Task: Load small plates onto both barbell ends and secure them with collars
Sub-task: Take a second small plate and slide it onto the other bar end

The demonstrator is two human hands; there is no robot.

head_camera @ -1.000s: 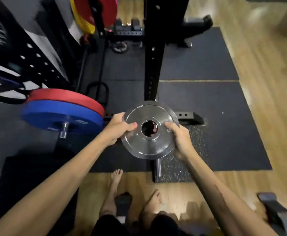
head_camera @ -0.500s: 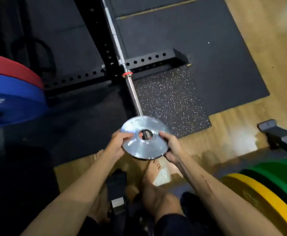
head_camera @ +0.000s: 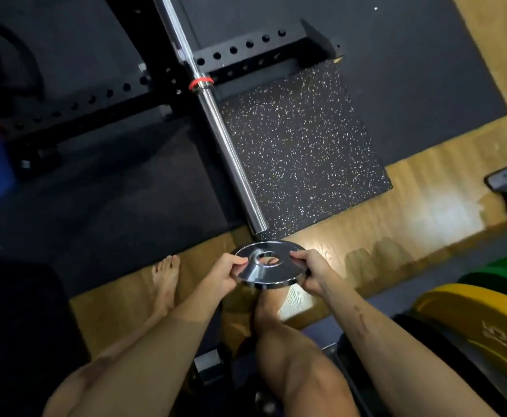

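Both hands grasp the small chrome plate [head_camera: 266, 264] by opposite rim edges: left hand [head_camera: 222, 273] pinches the near-left edge, right hand [head_camera: 313, 272] curls round the right edge. The plate sits just short of the bare barbell sleeve [head_camera: 229, 152] tip and is tilted nearly flat to the floor, so its bore doesn't face the sleeve end. Main risk: if it's pushed on without squaring the hole to the sleeve axis, it'll likely bind or knock the end. The rim grips look light and polished steel is probably slick, so a slip could drop it on the bare foot [head_camera: 165, 279] right below. Thumbs lie close to the bore, a possible pinch point once the plate seats against the red-ringed shoulder [head_camera: 201, 82]. No collar in view, so securing can't follow immediately.
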